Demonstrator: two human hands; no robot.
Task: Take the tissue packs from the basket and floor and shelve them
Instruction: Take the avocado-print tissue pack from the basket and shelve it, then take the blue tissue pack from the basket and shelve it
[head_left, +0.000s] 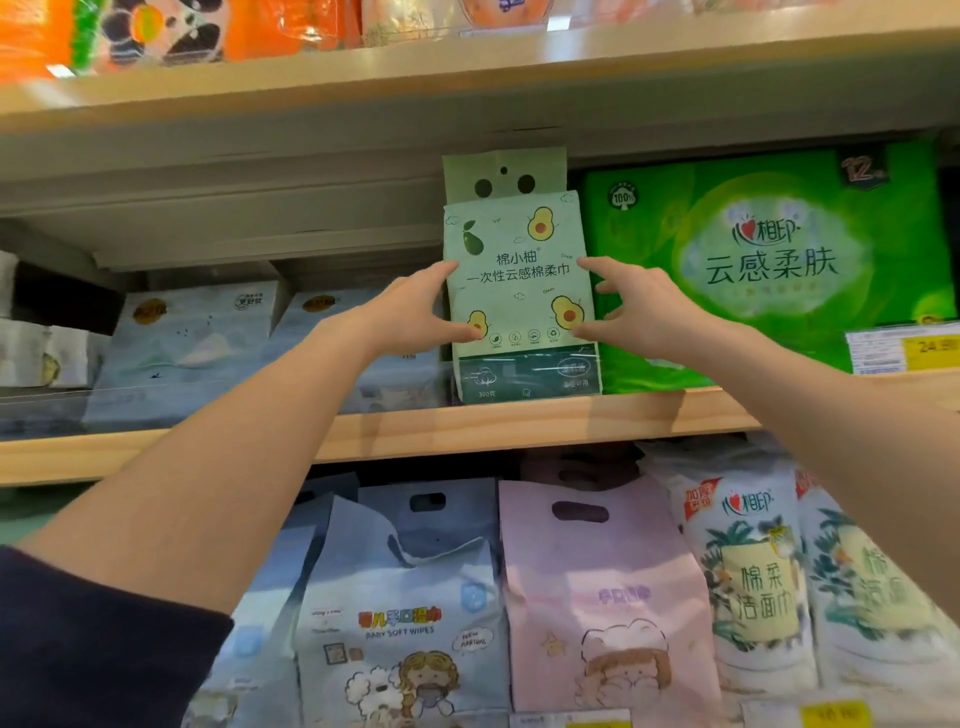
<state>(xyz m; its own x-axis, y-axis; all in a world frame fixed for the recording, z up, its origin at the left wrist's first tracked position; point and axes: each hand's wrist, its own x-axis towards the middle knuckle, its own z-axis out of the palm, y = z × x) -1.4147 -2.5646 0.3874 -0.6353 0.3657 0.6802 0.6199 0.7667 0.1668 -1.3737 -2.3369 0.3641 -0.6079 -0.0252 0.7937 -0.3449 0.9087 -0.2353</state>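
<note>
Centre frame: avocado tissue pack (519, 291) upright on middle shelf (467, 431). My left hand (415, 312) and right hand (639, 306) each pinch a side edge. I'd push it back squarely, flush beside the green box (769, 260)

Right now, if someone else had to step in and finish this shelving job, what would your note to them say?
Left hand: grips the left edge of the avocado tissue pack.
Right hand: holds its right edge between thumb and fingers.
The pack stands upright on the middle shelf, between the pale blue packs and the big green pack.
Done: this pack is on the shelf.
Left: let go, perhaps straighten it first. The basket and floor are out of view, so check them for more packs.
</note>
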